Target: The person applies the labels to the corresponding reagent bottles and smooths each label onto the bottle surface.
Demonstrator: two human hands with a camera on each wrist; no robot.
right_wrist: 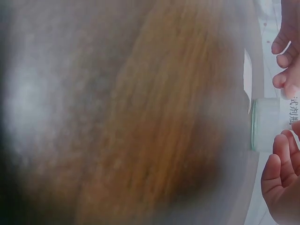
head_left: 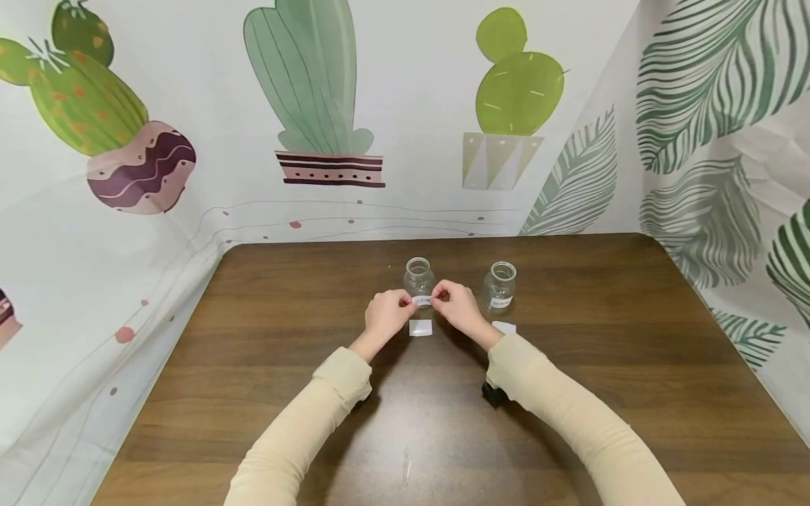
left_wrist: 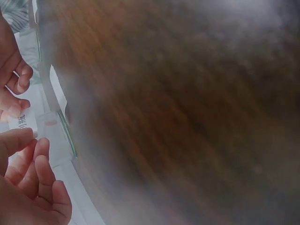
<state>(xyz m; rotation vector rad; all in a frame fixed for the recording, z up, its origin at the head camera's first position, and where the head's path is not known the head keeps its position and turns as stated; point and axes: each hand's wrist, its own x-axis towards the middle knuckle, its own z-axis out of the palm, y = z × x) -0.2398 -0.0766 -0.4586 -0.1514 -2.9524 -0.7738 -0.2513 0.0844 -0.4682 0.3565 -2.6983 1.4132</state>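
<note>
A small white label [head_left: 421, 301] with dark printed characters is stretched between both hands, against or just in front of the left glass jar [head_left: 418, 274]; whether it touches the glass I cannot tell. My left hand [head_left: 384, 314] pinches the label's left end between thumb and forefinger. At the other end, the thumb and forefinger of my right hand [head_left: 462, 307] pinch it too. The left wrist view shows the label [left_wrist: 21, 121] close to the jar's side, with the other fingers loosely bent. Printed characters on the label [right_wrist: 294, 110] also show in the right wrist view.
To the right stands a second open glass jar [head_left: 500, 281] bearing a similar white label [head_left: 500, 302]. A white paper piece [head_left: 420, 327] lies before the left jar, another paper piece [head_left: 504, 327] before the right one. The brown wooden table [head_left: 253, 351] meets a printed cloth backdrop behind.
</note>
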